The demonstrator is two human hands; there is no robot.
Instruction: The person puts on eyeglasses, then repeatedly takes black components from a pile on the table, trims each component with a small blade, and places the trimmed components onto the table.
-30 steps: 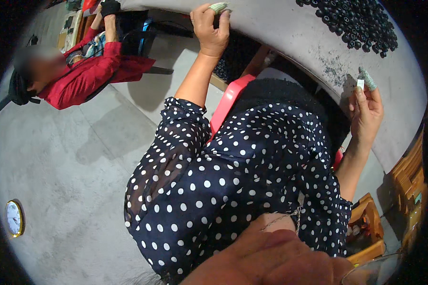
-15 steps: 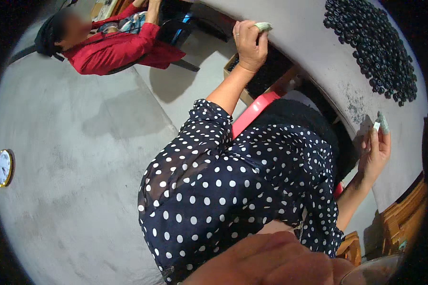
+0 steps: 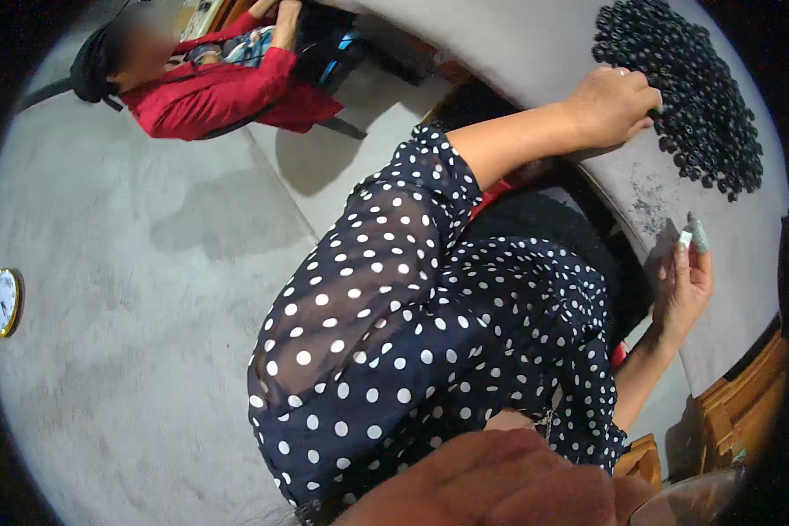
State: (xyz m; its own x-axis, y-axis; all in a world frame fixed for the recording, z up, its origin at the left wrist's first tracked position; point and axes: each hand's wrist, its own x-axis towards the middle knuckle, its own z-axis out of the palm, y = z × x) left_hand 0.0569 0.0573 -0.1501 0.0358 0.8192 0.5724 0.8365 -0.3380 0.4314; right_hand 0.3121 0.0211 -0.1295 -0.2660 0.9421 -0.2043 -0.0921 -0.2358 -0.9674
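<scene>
A wide heap of small black ring-shaped parts [image 3: 684,88] lies on the grey tabletop [image 3: 500,53]. My left hand [image 3: 614,107] is over the heap's near edge, palm down, with its fingers curled in toward the parts. Whatever those fingertips hold is hidden under the hand. Nearer to me, my right hand [image 3: 685,285] is raised over the table's edge and pinches a small white piece [image 3: 685,238] between thumb and fingers. A pale greenish cover [image 3: 700,237] wraps one of its fingertips.
Dark crumbs [image 3: 649,206] are scattered on the table between my hands. A person in a red top [image 3: 210,101] sits at the far left. Wooden furniture [image 3: 741,399] stands at the lower right, and a round gold-rimmed clock [image 3: 3,302] is at the left.
My left hand has swung right from beyond the table's edge to the black heap, its covered fingertip now out of sight. The right hand has barely moved and keeps its pinch.
</scene>
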